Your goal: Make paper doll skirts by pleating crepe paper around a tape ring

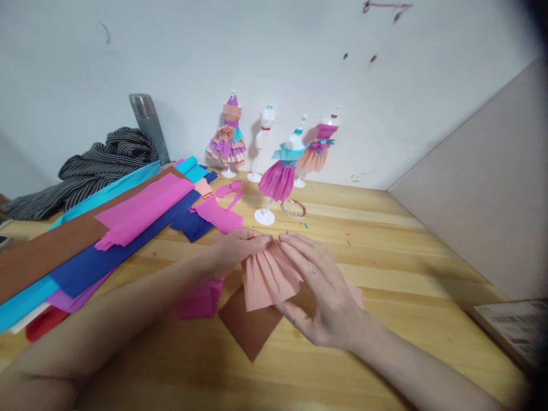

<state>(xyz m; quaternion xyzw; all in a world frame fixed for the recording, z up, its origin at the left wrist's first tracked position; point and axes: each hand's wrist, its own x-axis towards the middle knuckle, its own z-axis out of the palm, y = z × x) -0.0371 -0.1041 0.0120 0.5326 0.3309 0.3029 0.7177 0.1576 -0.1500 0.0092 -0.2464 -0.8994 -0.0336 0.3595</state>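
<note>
A strip of peach crepe paper [269,279], gathered into pleats along its top edge, hangs between my hands above the table. My left hand [244,245] pinches its upper left edge with thumb and fingers. On the other side, my right hand [321,291] grips the top edge with its fingertips, the thumb lower down; part of the strip shows behind this hand. Beneath lies a brown paper square [252,328], partly covered by the peach strip. A folded magenta paper piece [201,299] rests left of it, partly behind my left forearm.
Small mannequins in paper dresses, such as the teal-and-magenta one [278,180], stand along the wall. A roll of tape [293,208] lies near them. Coloured crepe sheets [141,208] pile up at left, before a striped cloth [107,160] and a flask [149,125]. A framed board [514,331] is at right.
</note>
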